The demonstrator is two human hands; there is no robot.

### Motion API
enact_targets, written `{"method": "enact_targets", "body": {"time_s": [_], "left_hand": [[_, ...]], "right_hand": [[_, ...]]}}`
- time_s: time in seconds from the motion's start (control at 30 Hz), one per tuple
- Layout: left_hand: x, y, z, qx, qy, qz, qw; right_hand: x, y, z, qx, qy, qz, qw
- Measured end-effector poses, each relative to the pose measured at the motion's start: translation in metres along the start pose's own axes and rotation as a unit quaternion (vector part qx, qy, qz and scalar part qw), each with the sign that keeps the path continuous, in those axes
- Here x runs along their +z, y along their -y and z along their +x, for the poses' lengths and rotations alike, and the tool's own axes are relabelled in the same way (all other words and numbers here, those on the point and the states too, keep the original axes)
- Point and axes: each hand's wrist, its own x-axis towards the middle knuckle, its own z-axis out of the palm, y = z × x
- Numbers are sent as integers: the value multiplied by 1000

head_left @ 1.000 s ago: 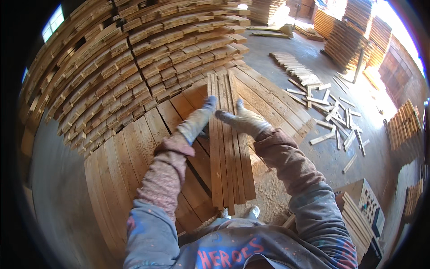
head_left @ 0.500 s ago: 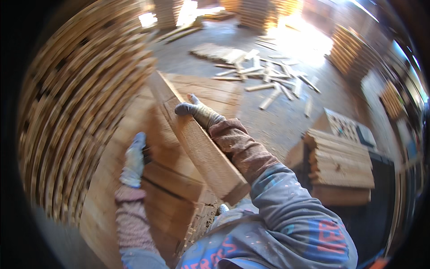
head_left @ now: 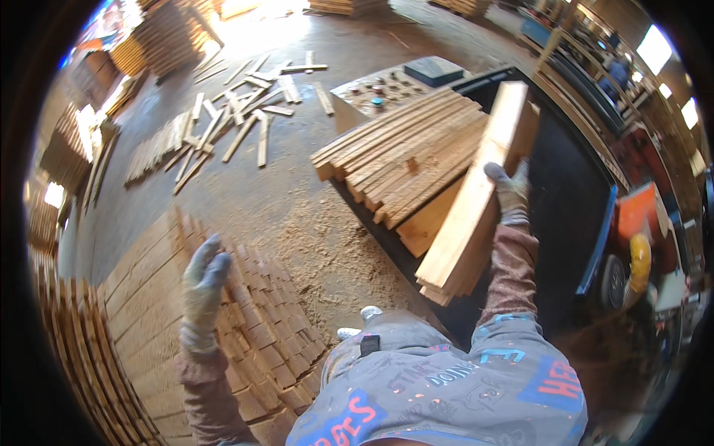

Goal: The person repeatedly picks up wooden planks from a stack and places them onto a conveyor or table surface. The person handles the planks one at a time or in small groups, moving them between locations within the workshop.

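My gloved right hand [head_left: 510,195] grips a long pale wooden board [head_left: 470,215] by its right edge. The board slants over the black table [head_left: 550,245], beside a row of stacked boards [head_left: 416,152]; whether it rests on the boards beneath it I cannot tell. My gloved left hand [head_left: 202,286] is empty, with thumb and fingers apart. It is over the near-left stack of planks [head_left: 256,316], whose stepped ends face me.
Loose wood strips [head_left: 238,119] lie scattered on the floor beyond, and sawdust [head_left: 320,253] covers the ground between stack and table. A panel with knobs [head_left: 383,93] stands behind the table. An orange machine with a yellow hose [head_left: 638,256] is at the right.
My view has swung right, from the plank stack to the black table. My right hand has carried the board from over the stack to the table. My left hand stays by the stack, empty.
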Motion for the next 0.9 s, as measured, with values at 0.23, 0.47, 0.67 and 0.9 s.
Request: {"method": "enact_targets", "body": {"time_s": [0.23, 0.47, 0.67, 0.9], "left_hand": [[324, -10, 18, 396, 356, 386, 753], [423, 4, 55, 259, 374, 551, 700], [420, -8, 57, 319, 298, 507, 743], [299, -31, 80, 341, 290, 393, 803]], "right_hand": [[-129, -73, -40, 291, -104, -367, 877], [-129, -84, -51, 408, -11, -416, 813], [-77, -56, -24, 352, 15, -386, 853], [37, -36, 22, 283, 149, -273, 907]]}}
